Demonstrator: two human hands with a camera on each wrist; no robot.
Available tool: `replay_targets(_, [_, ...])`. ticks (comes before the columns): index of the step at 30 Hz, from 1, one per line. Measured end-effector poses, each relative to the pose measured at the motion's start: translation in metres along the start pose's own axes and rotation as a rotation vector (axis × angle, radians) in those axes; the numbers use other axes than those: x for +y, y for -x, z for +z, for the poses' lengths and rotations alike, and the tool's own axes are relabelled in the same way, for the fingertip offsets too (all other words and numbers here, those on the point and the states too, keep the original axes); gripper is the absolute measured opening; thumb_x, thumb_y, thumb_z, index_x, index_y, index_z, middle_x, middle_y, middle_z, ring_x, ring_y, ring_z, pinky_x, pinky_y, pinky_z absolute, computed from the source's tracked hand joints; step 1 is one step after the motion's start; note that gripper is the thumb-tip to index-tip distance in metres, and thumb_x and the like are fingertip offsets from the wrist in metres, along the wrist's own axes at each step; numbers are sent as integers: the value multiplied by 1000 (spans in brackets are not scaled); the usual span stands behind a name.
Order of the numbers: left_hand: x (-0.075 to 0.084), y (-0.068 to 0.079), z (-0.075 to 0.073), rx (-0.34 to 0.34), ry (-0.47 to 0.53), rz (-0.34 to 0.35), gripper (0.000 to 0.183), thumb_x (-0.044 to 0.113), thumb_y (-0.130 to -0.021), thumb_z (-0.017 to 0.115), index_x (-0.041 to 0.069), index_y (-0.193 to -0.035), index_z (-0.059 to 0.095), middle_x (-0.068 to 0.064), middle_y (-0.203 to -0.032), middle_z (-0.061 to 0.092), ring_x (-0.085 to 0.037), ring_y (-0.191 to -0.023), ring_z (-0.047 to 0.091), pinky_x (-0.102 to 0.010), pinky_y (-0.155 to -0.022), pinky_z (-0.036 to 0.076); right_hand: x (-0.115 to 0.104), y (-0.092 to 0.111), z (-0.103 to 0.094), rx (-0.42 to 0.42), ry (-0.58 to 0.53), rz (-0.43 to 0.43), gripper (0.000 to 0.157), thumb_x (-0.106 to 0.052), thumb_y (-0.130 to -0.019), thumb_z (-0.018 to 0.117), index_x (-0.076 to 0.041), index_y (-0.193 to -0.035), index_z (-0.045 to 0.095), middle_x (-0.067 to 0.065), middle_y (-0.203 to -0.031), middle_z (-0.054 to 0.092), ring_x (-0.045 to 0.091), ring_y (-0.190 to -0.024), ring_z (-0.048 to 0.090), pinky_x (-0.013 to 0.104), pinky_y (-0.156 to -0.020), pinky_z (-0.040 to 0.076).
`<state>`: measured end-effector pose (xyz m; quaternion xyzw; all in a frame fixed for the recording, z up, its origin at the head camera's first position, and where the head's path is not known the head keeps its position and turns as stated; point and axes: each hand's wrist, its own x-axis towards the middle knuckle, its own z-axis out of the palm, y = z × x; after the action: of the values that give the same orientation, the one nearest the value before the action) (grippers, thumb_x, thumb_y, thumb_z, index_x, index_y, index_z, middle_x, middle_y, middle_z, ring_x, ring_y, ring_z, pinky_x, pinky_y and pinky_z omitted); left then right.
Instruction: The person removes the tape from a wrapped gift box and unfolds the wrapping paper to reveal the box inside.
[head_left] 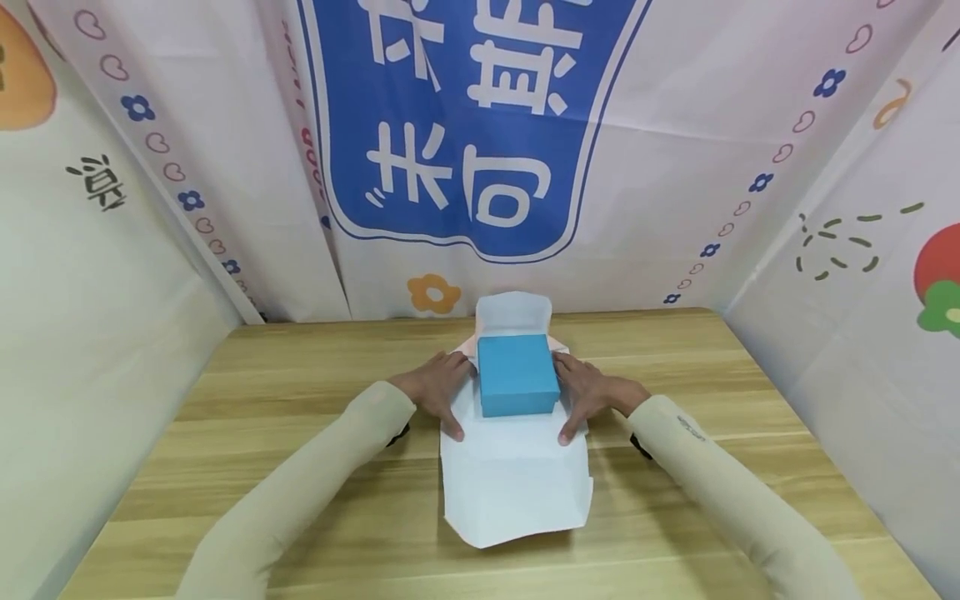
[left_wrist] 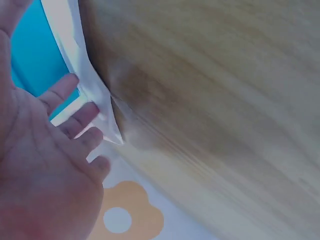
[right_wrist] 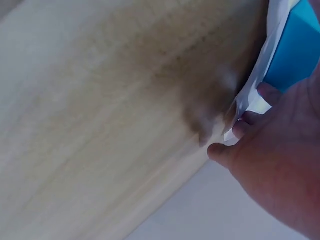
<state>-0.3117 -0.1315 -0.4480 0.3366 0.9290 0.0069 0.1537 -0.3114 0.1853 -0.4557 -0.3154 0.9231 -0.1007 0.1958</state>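
Note:
A blue box (head_left: 517, 373) sits on the upper part of a sheet of white wrapping paper (head_left: 517, 492). Beyond the box one end of the paper stands up, and pinkish patches show near its far corners. My left hand (head_left: 441, 390) is at the box's left side, thumb pointing toward me over the paper and fingers loosely bent by the paper's edge. On the opposite side my right hand (head_left: 588, 392) mirrors it, its thumb low on the sheet. In the left wrist view the fingertips (left_wrist: 90, 111) lie against the white paper edge, close to the blue side.
Everything lies on a wood-grain table (head_left: 315, 483). A printed white cloth (head_left: 675, 208) with a blue panel hangs behind the table's far edge, and similar cloths flank the left and right. A dark band (head_left: 641, 447) shows at the right cuff.

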Motion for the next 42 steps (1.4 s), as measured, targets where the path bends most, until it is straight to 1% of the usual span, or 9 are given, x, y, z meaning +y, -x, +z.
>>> replay_targets(3, [2,-1,1,-37,-3,-10,138,72,-55,83,2,-155,19,-18,-162,19,-34,-150,18,-50,-124,14,-3,0,1,-50,11,37,149,-64,-56,87,4,-156,0,24,-164,-8,40,-152,-5,67,-118,10])
replay_targets(7, [4,3,3,-78,-20,-70,143,76,-54,80,8,-159,11,-14,-167,4,-37,-153,4,-55,-124,8,-8,2,2,-103,54,81,148,-67,-56,85,3,-156,0,22,-164,-14,39,-152,-11,64,-120,9])
replay_targets(11, [5,3,3,-62,-36,-75,141,80,-52,78,13,-159,14,-12,-166,11,-35,-150,13,-53,-123,12,-6,1,-2,-80,73,75,140,-65,-60,84,2,-156,7,24,-164,-4,43,-151,0,70,-115,17])
replay_targets(15, [3,1,2,-69,13,-34,142,78,-55,78,7,-158,12,-14,-166,10,-34,-153,11,-48,-125,13,0,-1,-4,-42,43,63,136,-63,-61,84,0,-157,10,23,-164,2,45,-150,8,73,-112,19])
replay_targets(21, [-1,0,7,-109,106,-54,144,71,-57,83,8,-159,2,-12,-166,-10,-28,-155,-5,-46,-126,10,1,-1,-1,-61,9,93,146,-64,-56,87,-1,-157,2,22,-163,-17,41,-152,-9,70,-117,8])
replay_targets(25, [0,-1,9,-114,97,-63,145,74,-54,82,13,-159,2,-12,-165,-17,-27,-154,-12,-54,-124,9,-2,-4,-1,-91,89,131,151,-70,-53,85,-2,-158,0,23,-161,-24,44,-151,-3,70,-116,14])
replay_targets(29, [-1,-3,9,-94,55,-90,141,77,-53,80,18,-159,8,-14,-166,-10,-35,-154,-4,-59,-123,9,-3,-6,-3,-94,132,147,152,-72,-51,84,-2,-158,2,22,-161,-23,45,-149,5,69,-114,19])
replay_targets(34, [-5,-6,12,-44,6,-55,133,82,-55,74,18,-157,17,-17,-166,5,-39,-153,-2,-55,-124,4,0,-6,-3,-111,149,166,150,-74,-52,83,-5,-158,3,20,-161,-26,43,-147,9,66,-114,22])
replay_targets(42, [-7,-4,14,-26,82,-53,137,82,-50,77,19,-157,19,-17,-164,11,-38,-150,18,-54,-120,26,1,-7,-9,-93,60,167,145,-64,-54,88,-7,-159,5,17,-165,-16,39,-141,20,62,-113,25])
